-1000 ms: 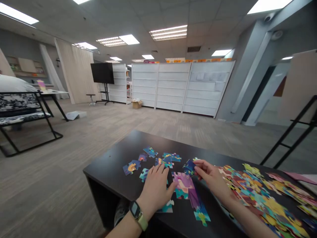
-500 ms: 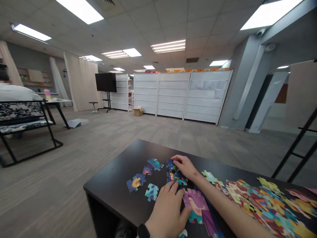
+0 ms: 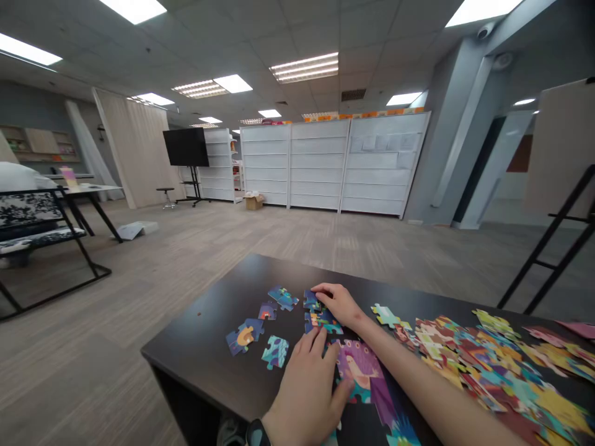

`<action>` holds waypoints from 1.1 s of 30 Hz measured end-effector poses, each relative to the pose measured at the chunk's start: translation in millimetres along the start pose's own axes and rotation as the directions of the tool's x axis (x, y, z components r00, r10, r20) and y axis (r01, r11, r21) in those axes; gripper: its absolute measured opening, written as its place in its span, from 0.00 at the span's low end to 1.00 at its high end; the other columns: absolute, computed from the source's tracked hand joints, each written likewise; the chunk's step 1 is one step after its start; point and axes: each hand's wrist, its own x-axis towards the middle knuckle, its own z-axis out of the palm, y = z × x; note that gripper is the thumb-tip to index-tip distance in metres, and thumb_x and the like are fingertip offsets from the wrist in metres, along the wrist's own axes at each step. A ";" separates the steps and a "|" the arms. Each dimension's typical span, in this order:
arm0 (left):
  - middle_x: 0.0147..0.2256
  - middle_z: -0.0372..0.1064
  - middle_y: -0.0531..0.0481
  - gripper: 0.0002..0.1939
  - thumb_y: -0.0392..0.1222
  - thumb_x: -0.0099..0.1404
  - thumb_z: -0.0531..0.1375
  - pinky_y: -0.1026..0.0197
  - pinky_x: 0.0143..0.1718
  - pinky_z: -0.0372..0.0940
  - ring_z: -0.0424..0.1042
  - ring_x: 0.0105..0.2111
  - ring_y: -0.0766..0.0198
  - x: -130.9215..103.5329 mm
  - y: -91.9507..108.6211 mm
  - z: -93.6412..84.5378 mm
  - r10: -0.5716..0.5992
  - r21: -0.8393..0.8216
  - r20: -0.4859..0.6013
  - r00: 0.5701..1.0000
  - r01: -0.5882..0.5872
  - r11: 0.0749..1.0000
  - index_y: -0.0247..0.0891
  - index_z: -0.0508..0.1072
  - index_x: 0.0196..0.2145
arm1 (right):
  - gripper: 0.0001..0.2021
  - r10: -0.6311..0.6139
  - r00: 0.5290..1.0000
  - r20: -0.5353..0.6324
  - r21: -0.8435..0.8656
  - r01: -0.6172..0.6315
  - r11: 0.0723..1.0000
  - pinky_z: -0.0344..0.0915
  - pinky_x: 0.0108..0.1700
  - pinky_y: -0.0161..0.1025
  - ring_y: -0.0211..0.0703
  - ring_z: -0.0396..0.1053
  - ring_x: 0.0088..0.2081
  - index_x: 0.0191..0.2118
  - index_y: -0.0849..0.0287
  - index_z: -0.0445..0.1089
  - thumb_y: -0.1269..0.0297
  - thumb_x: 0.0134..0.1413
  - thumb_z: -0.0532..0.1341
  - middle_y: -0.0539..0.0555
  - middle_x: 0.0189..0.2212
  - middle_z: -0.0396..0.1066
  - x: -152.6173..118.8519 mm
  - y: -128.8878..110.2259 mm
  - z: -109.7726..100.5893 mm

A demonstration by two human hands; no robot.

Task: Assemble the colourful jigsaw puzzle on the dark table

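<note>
My right hand (image 3: 340, 305) reaches over the far part of the table, its fingers bent and pressed on a blue jigsaw piece (image 3: 310, 301). Just below that piece lies a joined blue and orange puzzle section (image 3: 325, 320). My left hand (image 3: 309, 378) rests low with fingers spread, the fingertips at the near edge of this section; a dark watch (image 3: 256, 433) circles its wrist. Beside the left thumb sits a purple assembled section (image 3: 356, 365), partly covered by my right forearm. Left of the hands are a teal piece (image 3: 275, 352), an orange-and-blue section (image 3: 245, 336) and a blue section (image 3: 283, 297).
A big heap of loose jigsaw pieces (image 3: 488, 359) covers the right side of the dark table (image 3: 195, 347). Beyond are white shelving panels (image 3: 320, 164), a screen on a stand (image 3: 186, 147), a cardboard box (image 3: 253, 201) and a patterned chair (image 3: 35, 214) at left.
The view has shifted a little, so the scene sits further left and slightly higher. Both hands keep nearly the same places over the puzzle.
</note>
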 end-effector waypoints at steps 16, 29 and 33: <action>0.69 0.52 0.42 0.27 0.55 0.72 0.52 0.41 0.69 0.46 0.48 0.69 0.44 -2.3 3.9 -3.6 -0.018 0.001 0.006 1.000 0.018 1.000 0.43 0.65 0.64 | 0.17 0.300 0.909 -0.289 0.502 -0.123 0.856 0.66 0.28 0.37 0.43 0.72 0.27 0.37 0.57 0.76 0.52 0.41 0.70 0.50 0.23 0.75 8.7 14.3 -7.4; 0.68 0.53 0.42 0.26 0.54 0.72 0.53 0.40 0.68 0.48 0.49 0.69 0.44 -3.1 3.7 -1.6 -0.008 0.013 -0.014 1.000 0.008 1.000 0.43 0.66 0.63 | 0.18 0.512 0.816 -0.267 0.817 -0.090 0.569 0.63 0.24 0.33 0.38 0.69 0.23 0.45 0.55 0.71 0.71 0.45 0.64 0.47 0.21 0.70 5.8 26.2 -47.3; 0.68 0.53 0.41 0.26 0.53 0.72 0.53 0.41 0.68 0.49 0.50 0.68 0.44 -2.7 3.4 -1.4 -0.017 0.028 -0.012 1.000 0.017 0.999 0.43 0.66 0.63 | 0.11 0.530 0.820 -0.219 0.826 -0.133 0.547 0.64 0.24 0.31 0.35 0.67 0.23 0.46 0.60 0.70 0.68 0.57 0.64 0.46 0.24 0.69 4.1 28.7 -40.8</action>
